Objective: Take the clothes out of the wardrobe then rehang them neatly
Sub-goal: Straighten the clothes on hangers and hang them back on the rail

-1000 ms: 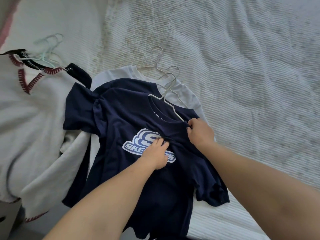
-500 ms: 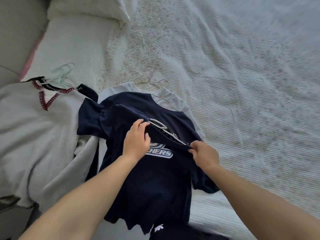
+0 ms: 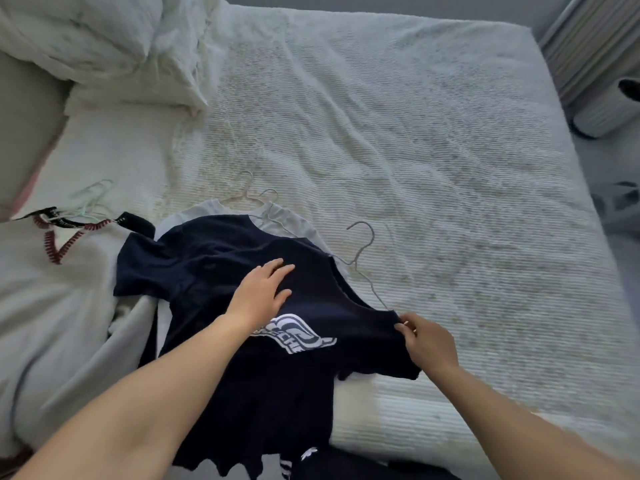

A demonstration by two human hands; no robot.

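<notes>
One bed (image 3: 433,150) carries one pillow (image 3: 104,46) at its upper left and three garments in a row near its front edge: one white sweater (image 3: 52,306) with red stitching, one navy T-shirt (image 3: 214,271) and, beneath it, one white shirt (image 3: 287,220). One grey wire hanger (image 3: 363,258) protrudes from the navy T-shirt's collar. Left hand (image 3: 259,292): fingers straight, flat on the chest. Right hand (image 3: 427,344): pinching the shoulder seam.
</notes>
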